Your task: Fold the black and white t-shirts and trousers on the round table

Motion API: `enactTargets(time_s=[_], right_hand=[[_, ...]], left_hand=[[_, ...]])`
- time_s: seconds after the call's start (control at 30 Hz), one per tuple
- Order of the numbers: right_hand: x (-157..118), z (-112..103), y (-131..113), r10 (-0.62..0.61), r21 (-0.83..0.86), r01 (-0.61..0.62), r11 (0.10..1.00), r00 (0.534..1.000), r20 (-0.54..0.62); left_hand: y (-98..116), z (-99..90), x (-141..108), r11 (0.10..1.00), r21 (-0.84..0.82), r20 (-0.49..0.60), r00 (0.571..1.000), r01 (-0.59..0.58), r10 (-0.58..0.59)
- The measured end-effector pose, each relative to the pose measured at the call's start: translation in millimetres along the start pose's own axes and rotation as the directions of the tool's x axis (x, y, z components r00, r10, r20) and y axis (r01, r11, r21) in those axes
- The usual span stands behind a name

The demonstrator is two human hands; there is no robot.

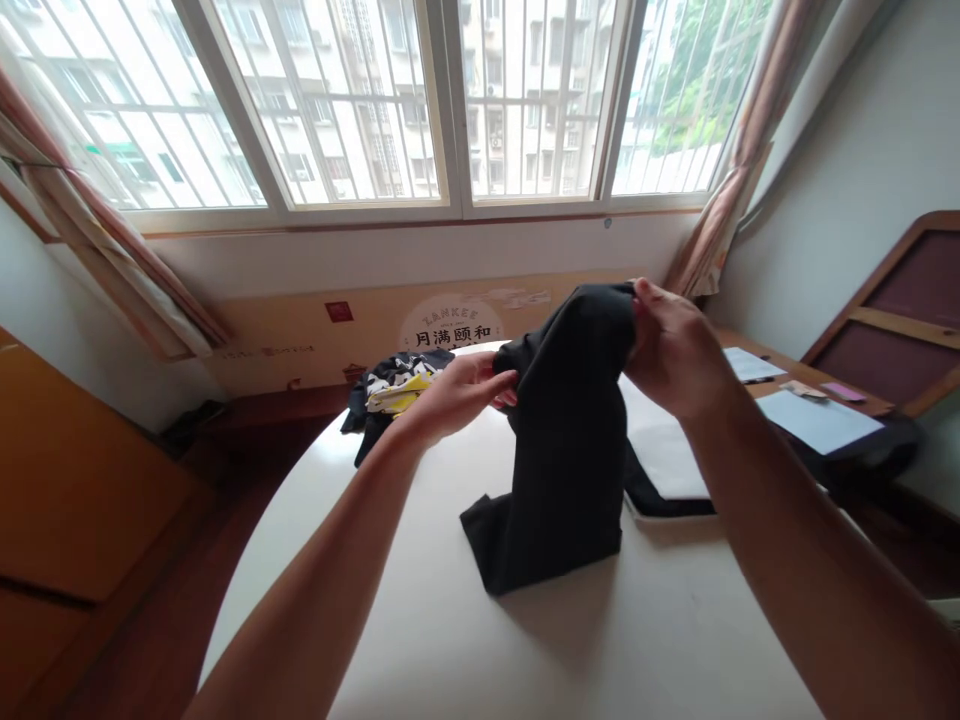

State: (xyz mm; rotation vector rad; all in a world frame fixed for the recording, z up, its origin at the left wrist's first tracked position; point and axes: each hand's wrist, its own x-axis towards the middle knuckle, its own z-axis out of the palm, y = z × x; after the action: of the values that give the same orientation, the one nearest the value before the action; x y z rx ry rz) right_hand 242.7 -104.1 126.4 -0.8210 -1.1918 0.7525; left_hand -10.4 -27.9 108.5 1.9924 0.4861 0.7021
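A black cloth garment (568,470) hangs between my two hands above the white table, its lower end resting on the tabletop (420,640). Whether it is a shirt or trousers I cannot tell. My left hand (466,393) pinches its upper left edge between thumb and fingers. At the upper right corner, my right hand (673,345) grips the fabric, with some fingers hidden behind it. One flap of the garment spreads to the left on the table.
A crumpled heap of black, white and yellow clothes (397,385) lies at the table's far left. Right of the garment are folded white cloth (664,450) and black cloth (660,500). A wooden desk with papers (819,420) stands at the right, below the barred window.
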Motion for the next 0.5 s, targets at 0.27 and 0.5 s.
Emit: enactTargets(time_s=[0.27,0.5], right_hand=[[-13,-5,57,0.662,-0.727,-0.266,0.633,0.673,0.330],[-11,-2,44,0.379,-0.549,-0.130,0.826,0.848,0.369]], left_hand=[[-10,-15.8,10,1.000,0.014,-0.550,0.835,0.007,0.002],[-18,-57.7,0,0.974,0.221,-0.753,0.643,0.053,0.136]])
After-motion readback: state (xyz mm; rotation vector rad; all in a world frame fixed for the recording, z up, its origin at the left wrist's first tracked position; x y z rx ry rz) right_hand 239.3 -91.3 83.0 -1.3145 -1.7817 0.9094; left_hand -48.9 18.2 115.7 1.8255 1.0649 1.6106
